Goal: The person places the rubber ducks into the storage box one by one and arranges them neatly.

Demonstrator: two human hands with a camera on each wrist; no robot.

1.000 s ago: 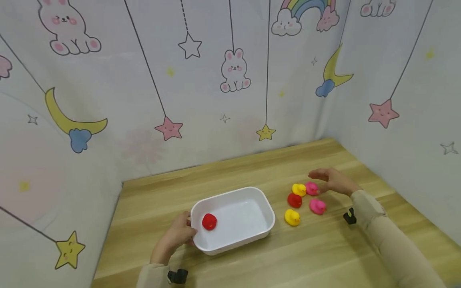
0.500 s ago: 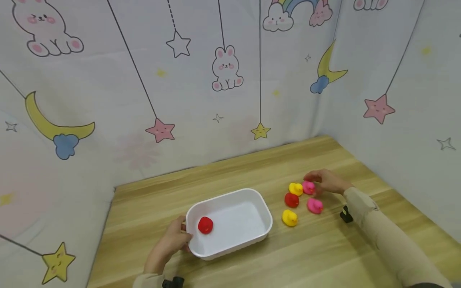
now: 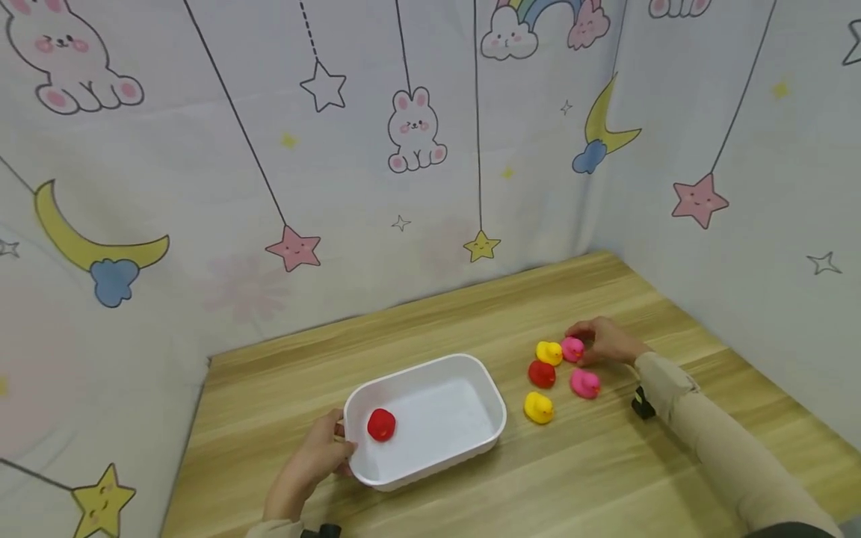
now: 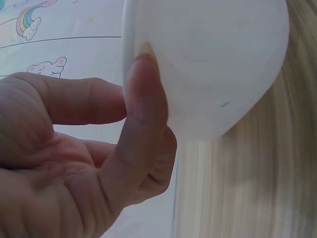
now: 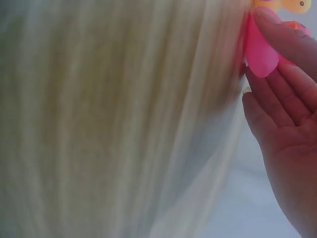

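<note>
A white tub (image 3: 487, 418) sits on the wooden table with a red duck (image 3: 381, 424) inside near its left end. My left hand (image 3: 332, 442) grips the tub's left corner; in the left wrist view the thumb (image 4: 143, 114) presses the tub's outer wall (image 4: 213, 64). To the right of the tub lie several small ducks. My right hand (image 3: 584, 340) pinches the far pink duck (image 3: 572, 349), which shows in the right wrist view as the pink duck (image 5: 260, 49) between thumb and fingers (image 5: 277, 114). The duck still rests on the table.
Around the pinched duck lie a yellow duck (image 3: 548, 353), a red duck (image 3: 541, 373), a second pink duck (image 3: 584, 383) and another yellow duck (image 3: 538, 407). Cartoon-print fabric walls (image 3: 417, 187) close in the table (image 3: 605, 478) at the back, left and right.
My right hand has lowered from above the ducks and its fingers have closed onto the far pink duck. The left hand has stayed on the tub's corner.
</note>
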